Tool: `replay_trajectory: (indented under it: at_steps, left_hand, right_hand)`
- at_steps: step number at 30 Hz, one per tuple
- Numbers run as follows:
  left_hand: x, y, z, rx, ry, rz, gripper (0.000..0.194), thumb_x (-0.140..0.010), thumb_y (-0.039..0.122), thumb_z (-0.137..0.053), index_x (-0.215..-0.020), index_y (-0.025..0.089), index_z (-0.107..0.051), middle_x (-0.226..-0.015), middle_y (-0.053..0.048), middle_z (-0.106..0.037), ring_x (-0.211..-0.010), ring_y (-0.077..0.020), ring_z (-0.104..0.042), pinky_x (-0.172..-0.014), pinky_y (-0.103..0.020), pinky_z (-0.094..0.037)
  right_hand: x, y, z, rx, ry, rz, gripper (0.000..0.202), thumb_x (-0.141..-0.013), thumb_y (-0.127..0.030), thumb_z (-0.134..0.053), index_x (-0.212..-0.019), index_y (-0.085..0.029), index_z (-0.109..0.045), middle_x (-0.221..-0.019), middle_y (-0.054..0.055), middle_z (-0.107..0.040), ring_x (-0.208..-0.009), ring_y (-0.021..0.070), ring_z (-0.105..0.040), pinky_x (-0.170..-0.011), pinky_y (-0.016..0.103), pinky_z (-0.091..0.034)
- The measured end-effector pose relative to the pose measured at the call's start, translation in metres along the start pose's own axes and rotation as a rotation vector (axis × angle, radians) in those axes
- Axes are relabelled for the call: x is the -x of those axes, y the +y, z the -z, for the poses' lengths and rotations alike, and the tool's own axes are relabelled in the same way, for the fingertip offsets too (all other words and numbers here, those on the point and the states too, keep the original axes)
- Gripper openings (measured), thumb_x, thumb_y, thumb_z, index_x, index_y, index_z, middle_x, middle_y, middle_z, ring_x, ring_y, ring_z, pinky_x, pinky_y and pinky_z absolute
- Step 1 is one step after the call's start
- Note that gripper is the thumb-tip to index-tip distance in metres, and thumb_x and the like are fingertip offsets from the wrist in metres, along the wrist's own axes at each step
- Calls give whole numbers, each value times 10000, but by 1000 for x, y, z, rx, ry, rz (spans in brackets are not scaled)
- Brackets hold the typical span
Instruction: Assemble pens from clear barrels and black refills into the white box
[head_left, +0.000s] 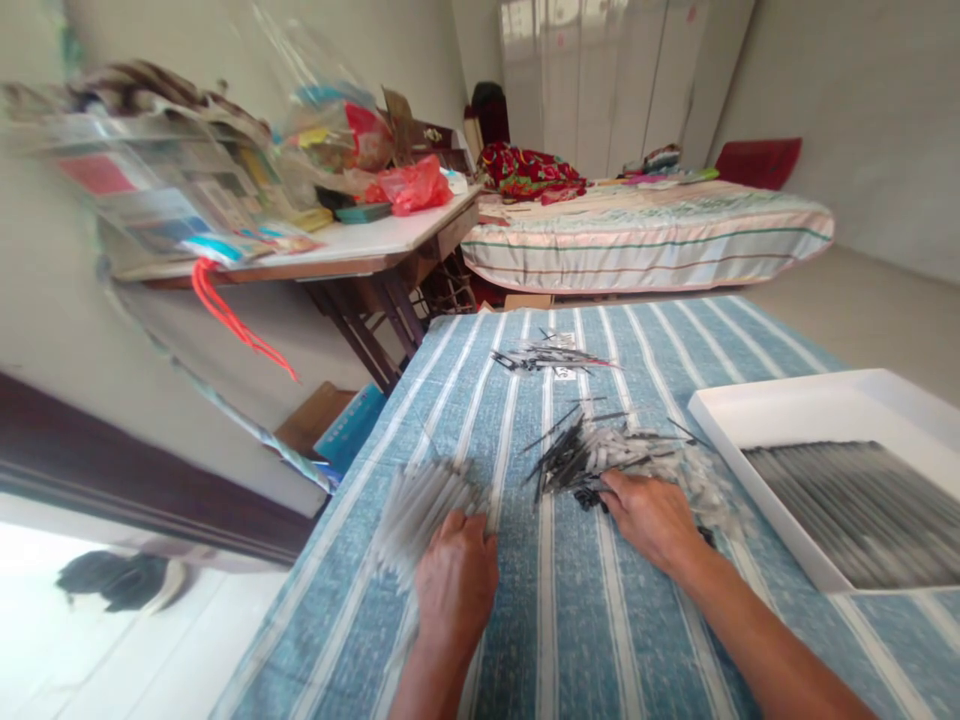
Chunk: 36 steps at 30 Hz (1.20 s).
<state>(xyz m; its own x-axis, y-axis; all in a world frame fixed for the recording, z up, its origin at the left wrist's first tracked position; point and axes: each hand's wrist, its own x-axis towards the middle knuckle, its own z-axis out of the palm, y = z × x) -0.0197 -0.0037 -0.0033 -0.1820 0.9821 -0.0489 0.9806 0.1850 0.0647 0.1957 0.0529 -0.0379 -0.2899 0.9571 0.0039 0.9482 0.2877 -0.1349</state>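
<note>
My left hand [456, 570] rests at the right side of a bundle of thin, pale grey translucent sticks [424, 510]. Its fingers are curled, and their tips are hidden, so what they hold does not show. A second, looser heap of black and whitish sticks [622, 450] lies to the right of that bundle. At its near edge my right hand [652, 515] is closed in a pinch among small black pieces [589, 495]. Further back on the cloth is a small pile of dark and clear sticks [551, 355], lying partly over a printed white label.
A white tray [712, 410] with rows of grey-black sticks [855, 510] stands to the right on the blue striped cloth [517, 620]. Beyond are a cluttered side table [360, 250] with a red bag [412, 185] and a bed [645, 235]. A cardboard box [307, 420] sits below left.
</note>
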Motion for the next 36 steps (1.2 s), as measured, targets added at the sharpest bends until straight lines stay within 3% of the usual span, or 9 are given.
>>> replay_trajectory:
  at_steps: [9,16,21,25,29,33,36]
  left_hand:
    - [1,3,-4,-136,28,-57,232,-839,191,-391,-787,166,-616,-870,-103,-606,-824,-236,-589,-678,-317,-421]
    - [8,13,-4,-109,82,-165,258,-843,139,-355,-756,151,-597,-832,-111,-605,-803,-243,-579,-703,-344,-422]
    - [9,19,-11,350,184,-207,178,-835,182,-396,-754,173,-555,-794,-72,-600,-778,-205,-588,-706,-308,-435]
    - [6,17,-12,923,111,-27,122,-796,287,-486,-832,185,-542,-667,-6,-632,-608,-175,-614,-614,-287,-465]
    - [7,17,-2,1376,34,152,167,-753,325,-546,-808,167,-540,-542,39,-603,-454,-122,-541,-489,-241,-433]
    - [6,16,0,1571,-38,232,159,-716,291,-588,-775,149,-551,-509,42,-582,-416,-91,-481,-430,-211,-376]
    - [4,13,-6,1619,-99,239,176,-677,259,-614,-785,126,-577,-502,25,-586,-413,-88,-463,-420,-214,-364]
  right_hand:
    - [3,-3,2,-6,23,-10,202,-866,-272,-413,-896,-220,-606,-808,49,-703,-728,180,-640,-580,234,-333]
    - [7,-12,-2,-50,86,105,284,-899,-256,-342,-930,-229,-623,-757,28,-698,-695,161,-636,-572,229,-316]
    - [6,-25,-5,-126,97,154,259,-883,-255,-369,-916,-231,-625,-746,17,-696,-693,154,-641,-569,224,-313]
    - [2,-42,-1,-145,55,194,242,-880,-262,-377,-857,-235,-617,-731,17,-696,-706,152,-646,-564,221,-314]
    - [-9,-63,5,-98,-25,218,240,-869,-184,-376,-935,-238,-600,-767,40,-704,-738,176,-656,-583,227,-337]
    - [-17,-81,7,-1,-115,253,261,-825,-97,-405,-954,-202,-605,-770,87,-700,-760,222,-663,-609,257,-371]
    - [-16,-87,5,32,-113,266,239,-821,-102,-406,-930,-172,-607,-758,109,-693,-755,248,-662,-614,278,-385]
